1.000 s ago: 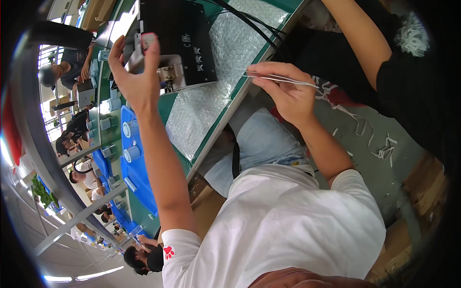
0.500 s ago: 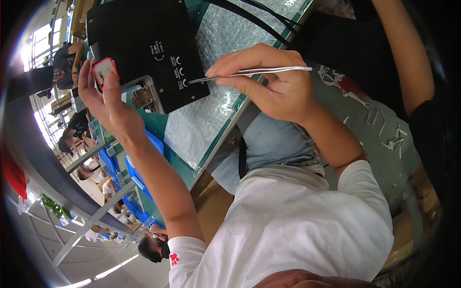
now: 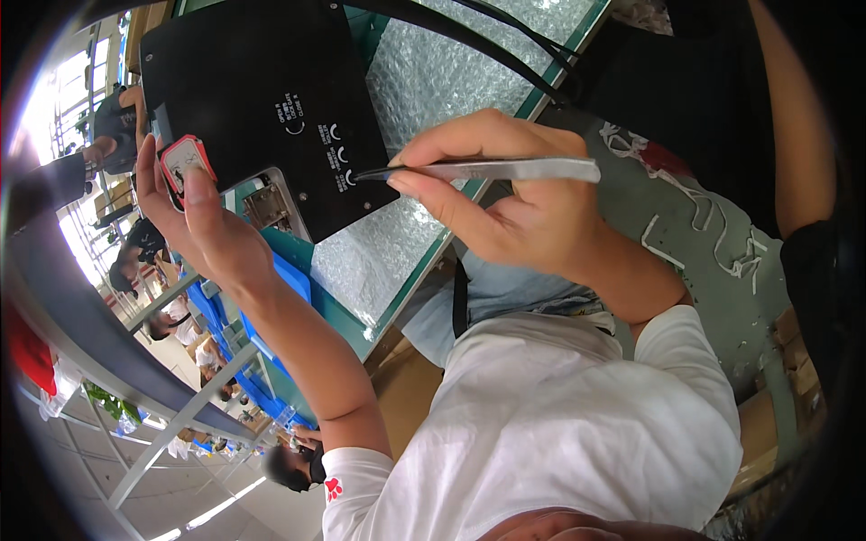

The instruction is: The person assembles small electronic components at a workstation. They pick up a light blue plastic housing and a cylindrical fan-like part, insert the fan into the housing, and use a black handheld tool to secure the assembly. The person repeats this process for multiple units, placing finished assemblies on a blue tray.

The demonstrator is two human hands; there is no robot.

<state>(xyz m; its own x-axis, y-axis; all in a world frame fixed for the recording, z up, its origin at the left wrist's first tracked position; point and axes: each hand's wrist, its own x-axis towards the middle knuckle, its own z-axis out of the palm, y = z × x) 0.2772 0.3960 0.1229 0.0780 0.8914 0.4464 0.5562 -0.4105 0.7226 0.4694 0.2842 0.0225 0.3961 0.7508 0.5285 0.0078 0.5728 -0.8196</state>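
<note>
My right hand (image 3: 514,198) is closed around metal tweezers (image 3: 532,169), pinching them near their dark tips. Those tips rest at or just above the lowest of several white curved marks (image 3: 350,178) on a black panel (image 3: 244,81), near its right edge. Held by my left hand (image 3: 212,225), thumb over its face, is a small flat white piece with a red rim (image 3: 187,160). That hand is beside the panel's lower left edge. A metal mechanism (image 3: 271,207) shows in a cut-out at the panel's lower edge. Whether the tweezers grip anything is too small to tell.
Bubble wrap (image 3: 424,81) covers the green tabletop under and right of the panel. Thick black cables (image 3: 469,41) cross at the top. Another person's arm (image 3: 794,117) is at the far right. Blue trays (image 3: 287,288) stand below my left hand, with other people beyond.
The tweezers have turned from edge-on to showing a broad side, their tips staying by the lowest curved mark. Panel and hands sit slightly lower in view; my left hand keeps its hold.
</note>
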